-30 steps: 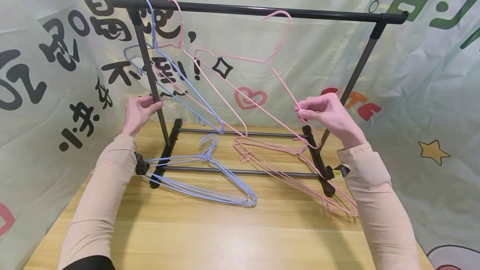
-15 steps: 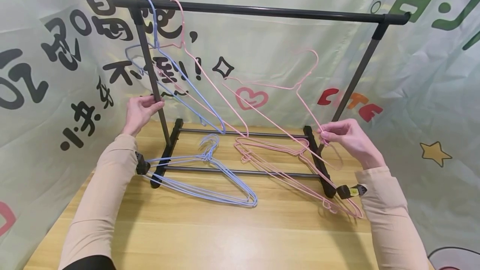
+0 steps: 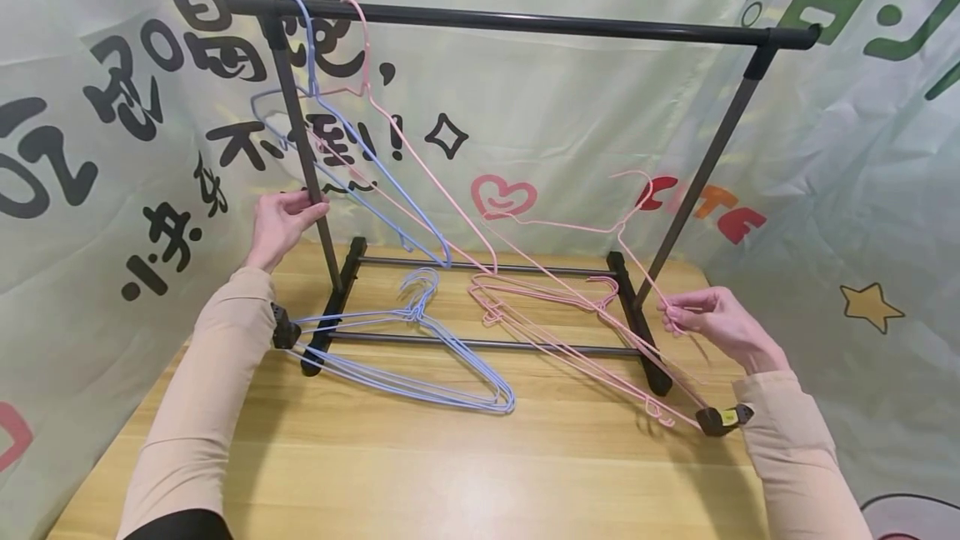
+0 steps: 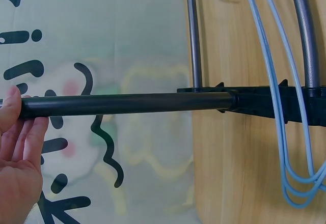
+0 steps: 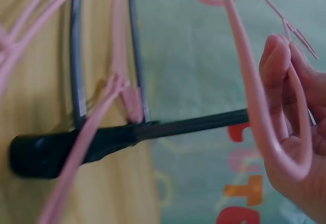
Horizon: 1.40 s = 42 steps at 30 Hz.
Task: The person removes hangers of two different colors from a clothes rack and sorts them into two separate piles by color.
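My left hand (image 3: 279,227) grips the left post (image 3: 324,244) of a black clothes rack, thumb on one side and fingers on the other. At the right, my right hand (image 3: 720,325) pinches one corner of a pink hanger (image 3: 622,228) between thumb and fingertips. This hanger is tilted, its hook pointing up and well below the top rail (image 3: 525,20). In the right wrist view the rounded wire end (image 5: 293,168) loops around in front of the fingers. A blue hanger (image 3: 311,57) and another pink hanger (image 3: 366,57) hang from the rail's left end.
Several blue hangers (image 3: 416,315) lie stacked over the rack's base on the left of the wooden table (image 3: 450,473). Several pink hangers (image 3: 602,305) lie over the base's right side. A printed curtain (image 3: 570,123) stands behind the rack.
My right hand has moved down and to the right with the pink hanger, whose hook has dropped from the rail's height to well below it. My left hand keeps its place on the post.
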Motion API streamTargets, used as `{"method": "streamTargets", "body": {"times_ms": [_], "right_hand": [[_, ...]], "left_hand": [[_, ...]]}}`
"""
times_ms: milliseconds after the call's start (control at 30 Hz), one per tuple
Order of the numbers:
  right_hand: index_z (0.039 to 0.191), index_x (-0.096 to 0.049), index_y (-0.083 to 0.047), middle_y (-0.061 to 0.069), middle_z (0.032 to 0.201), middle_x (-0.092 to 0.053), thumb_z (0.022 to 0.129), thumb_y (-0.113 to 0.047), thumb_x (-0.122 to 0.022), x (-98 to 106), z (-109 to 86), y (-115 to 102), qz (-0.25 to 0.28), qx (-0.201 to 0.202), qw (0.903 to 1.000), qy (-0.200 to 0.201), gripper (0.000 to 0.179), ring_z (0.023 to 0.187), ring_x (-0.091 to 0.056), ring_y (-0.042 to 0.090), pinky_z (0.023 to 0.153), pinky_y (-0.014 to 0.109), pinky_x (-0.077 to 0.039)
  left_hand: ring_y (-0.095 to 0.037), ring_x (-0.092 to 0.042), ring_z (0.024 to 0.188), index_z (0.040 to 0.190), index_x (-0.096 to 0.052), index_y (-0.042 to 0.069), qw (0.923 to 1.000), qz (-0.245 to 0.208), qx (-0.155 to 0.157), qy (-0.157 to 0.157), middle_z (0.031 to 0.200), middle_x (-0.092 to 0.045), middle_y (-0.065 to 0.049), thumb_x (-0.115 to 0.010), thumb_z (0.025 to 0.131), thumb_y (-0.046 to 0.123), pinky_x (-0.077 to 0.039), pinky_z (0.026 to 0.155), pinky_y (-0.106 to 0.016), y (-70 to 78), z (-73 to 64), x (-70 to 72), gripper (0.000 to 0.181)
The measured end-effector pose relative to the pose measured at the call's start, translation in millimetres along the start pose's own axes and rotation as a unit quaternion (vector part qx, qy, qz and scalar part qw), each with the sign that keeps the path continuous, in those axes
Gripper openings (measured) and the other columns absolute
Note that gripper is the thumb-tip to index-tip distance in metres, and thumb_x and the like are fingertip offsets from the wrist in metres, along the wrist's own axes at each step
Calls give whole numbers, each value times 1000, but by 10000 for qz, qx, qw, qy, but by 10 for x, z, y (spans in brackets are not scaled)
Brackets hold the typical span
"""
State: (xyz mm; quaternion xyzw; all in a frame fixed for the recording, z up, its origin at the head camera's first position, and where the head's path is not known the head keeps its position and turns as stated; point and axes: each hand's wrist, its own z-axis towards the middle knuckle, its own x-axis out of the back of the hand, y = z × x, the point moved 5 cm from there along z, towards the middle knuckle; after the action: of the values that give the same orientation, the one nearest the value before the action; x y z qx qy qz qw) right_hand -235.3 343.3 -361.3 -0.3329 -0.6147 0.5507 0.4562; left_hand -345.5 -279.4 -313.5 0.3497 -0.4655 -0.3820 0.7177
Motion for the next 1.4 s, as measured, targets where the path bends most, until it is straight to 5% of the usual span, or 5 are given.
{"method": "streamTargets", "body": {"times_ms": [567,800,933,1133,1400], "right_hand": [[105,-77,-19,-9,92,-75,101,11,-42,-29,-185,549,725,-326,9911,-1065,47,86,-69,0,77,17,-56],[107,-75,-14,-3,96,-75,98,15,-41,-75,-196,642,964,-697,9859,-1179,46,87,-70,4,77,18,-56],[109,-74,-12,-2,96,-76,100,13,-42,-87,-204,681,1015,-777,9849,-1170,41,87,-71,5,77,19,-57],[110,-73,-7,-3,95,-77,102,5,-49,-89,-213,712,769,-939,9866,-1094,28,86,-71,5,78,20,-58],[116,-56,27,-3,87,-76,99,1,-57,-120,-178,685,-644,-1556,9850,-385,31,78,-71,4,73,21,-58]], "left_hand": [[18,-59,79,121,-70,-2,9999,60,83,-64,104,-78,4,-76,91,27,-44,82,-10,15,-4,4,42],[19,-59,79,120,-71,-3,10000,44,73,-30,88,-75,23,-76,92,26,-43,83,-11,15,-8,7,40],[19,-59,80,120,-71,-2,10000,71,54,-39,89,-76,21,-76,92,28,-43,84,-12,24,-10,7,42],[19,-58,80,120,-71,-2,9999,101,43,-30,92,-77,18,-76,92,27,-42,84,-13,28,-16,11,41],[19,-57,79,121,-71,0,9998,182,66,-36,109,-75,-2,-76,91,28,-43,82,-12,32,-13,8,42]]}}
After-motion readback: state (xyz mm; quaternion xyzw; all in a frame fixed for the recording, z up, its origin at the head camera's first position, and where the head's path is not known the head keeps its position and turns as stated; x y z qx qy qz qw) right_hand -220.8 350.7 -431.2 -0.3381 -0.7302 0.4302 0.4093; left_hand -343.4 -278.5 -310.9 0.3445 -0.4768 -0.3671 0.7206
